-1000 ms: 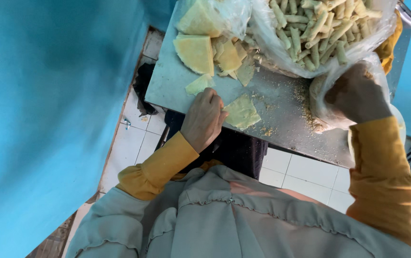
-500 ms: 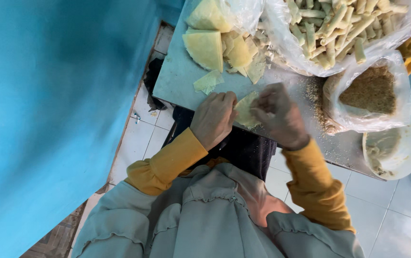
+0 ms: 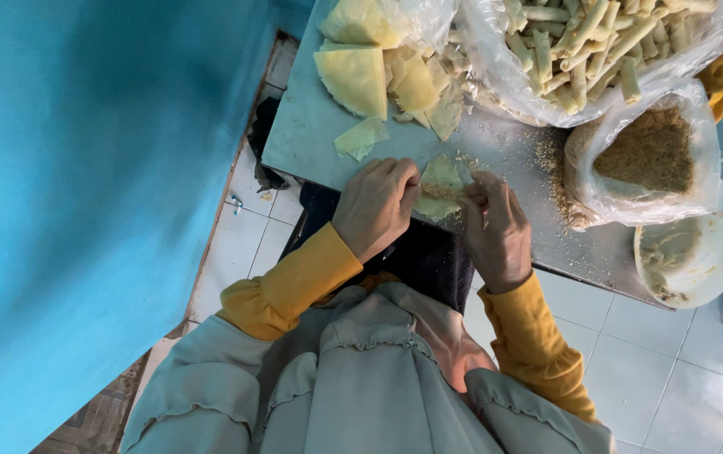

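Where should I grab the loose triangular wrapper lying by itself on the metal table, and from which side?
Pinch the loose wrapper at its near edge, coming in from the person's side. It lies flat and thin on the table, apart from the wrapper stack, so that edge is probably easiest to lift.

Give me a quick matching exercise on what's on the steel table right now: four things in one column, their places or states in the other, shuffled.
Things:
1. wrapper with filling
2. bag of brown crumbs
3. white bowl
4. bag of rolled sticks

Places or states:
A. far edge of the table, clear plastic, full
B. between the left hand and right hand
C. at the table's near right corner, smeared with paste
D. open, just beyond the bowl

Pairs: 1-B, 2-D, 3-C, 4-A
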